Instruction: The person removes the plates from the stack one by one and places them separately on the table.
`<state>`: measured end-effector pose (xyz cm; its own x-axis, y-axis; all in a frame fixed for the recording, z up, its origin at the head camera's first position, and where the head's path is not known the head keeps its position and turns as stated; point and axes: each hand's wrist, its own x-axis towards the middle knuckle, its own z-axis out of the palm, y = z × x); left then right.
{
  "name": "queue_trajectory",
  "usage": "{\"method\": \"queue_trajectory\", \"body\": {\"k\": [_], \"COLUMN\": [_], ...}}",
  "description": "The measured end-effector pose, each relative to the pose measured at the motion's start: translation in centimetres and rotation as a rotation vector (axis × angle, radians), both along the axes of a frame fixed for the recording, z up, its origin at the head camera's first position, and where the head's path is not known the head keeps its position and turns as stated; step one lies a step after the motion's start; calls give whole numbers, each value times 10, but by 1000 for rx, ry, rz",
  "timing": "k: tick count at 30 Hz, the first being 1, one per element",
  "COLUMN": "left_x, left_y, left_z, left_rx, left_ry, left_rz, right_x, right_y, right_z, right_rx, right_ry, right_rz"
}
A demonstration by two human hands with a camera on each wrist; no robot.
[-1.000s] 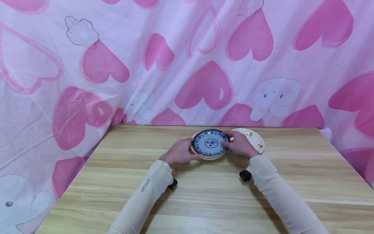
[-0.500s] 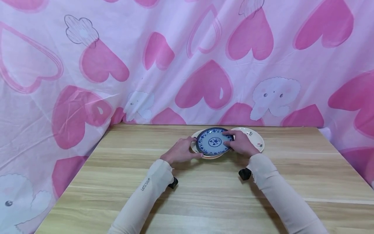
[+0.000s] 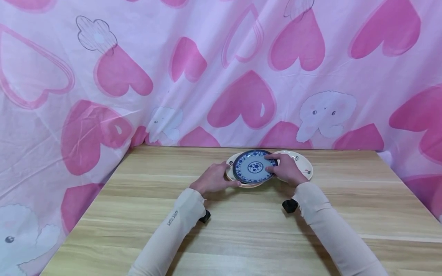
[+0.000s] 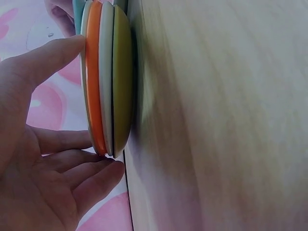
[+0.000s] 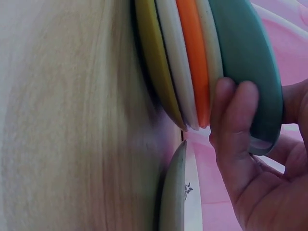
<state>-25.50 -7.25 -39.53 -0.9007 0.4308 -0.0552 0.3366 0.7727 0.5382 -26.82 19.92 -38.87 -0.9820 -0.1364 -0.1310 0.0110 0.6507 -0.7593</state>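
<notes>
A blue-and-white patterned plate (image 3: 254,167) tilts above a stack of plates (image 4: 107,86) at the back of the table. My right hand (image 3: 289,171) pinches its right edge, thumb on the upper face and fingers against the teal underside (image 5: 250,53). The stack's edges show cream, orange, white and olive from top to bottom. At the stack's left side is my left hand (image 3: 215,179), thumb and fingers spread and touching the rims. In the left wrist view, the left fingers (image 4: 67,139) are fairly straight along the edge.
A white plate with small printed motifs (image 3: 304,165) lies on the table right of the stack, partly behind my right hand. The wooden table (image 3: 241,234) ends at a pink heart-patterned cloth (image 3: 193,103). Black wrist cameras hang under both sleeves.
The patterned plate has come off its place over the stack, moving right and slightly up in my right hand. More of the top stacked plate shows at left. My left hand stays nearly still.
</notes>
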Motion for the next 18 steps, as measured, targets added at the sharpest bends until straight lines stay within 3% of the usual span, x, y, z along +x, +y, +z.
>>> {"method": "queue_trajectory", "body": {"k": [5, 11, 18], "left_x": [0, 1, -1], "left_y": [0, 0, 1], "left_z": [1, -2, 0], "left_rx": [-5, -3, -26], "left_ry": [-4, -29, -4], "left_rz": [-1, 17, 0], "right_x": [1, 3, 3], "right_y": [2, 5, 8], "right_z": [1, -3, -3], "right_rx": [-24, 14, 5], "right_ry": [-13, 32, 77], "right_rz": [-22, -14, -13]}}
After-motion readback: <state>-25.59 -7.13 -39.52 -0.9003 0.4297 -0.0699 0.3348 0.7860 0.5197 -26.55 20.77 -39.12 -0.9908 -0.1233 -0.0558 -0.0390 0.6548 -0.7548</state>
